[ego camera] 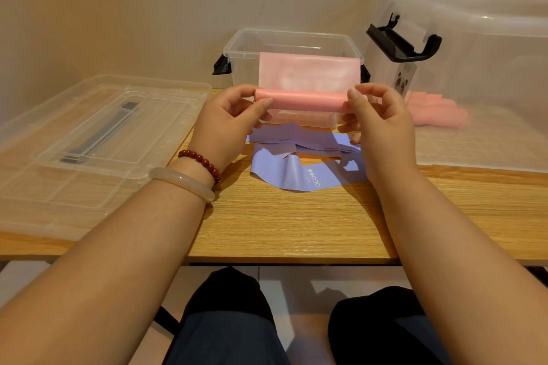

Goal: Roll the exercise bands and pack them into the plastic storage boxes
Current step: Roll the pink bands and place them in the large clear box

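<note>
Pinching pink band [302, 99] roll ends with left hand [225, 124], right hand [382, 127] fingers [354, 95]; purple band [296, 170] reads "Light".

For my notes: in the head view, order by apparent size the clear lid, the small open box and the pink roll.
1. clear lid (nearer the camera, so it may look bigger)
2. small open box
3. pink roll

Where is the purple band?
In the head view, the purple exercise band lies mid-table, in front of the small clear storage box, beneath the pink band.
</note>
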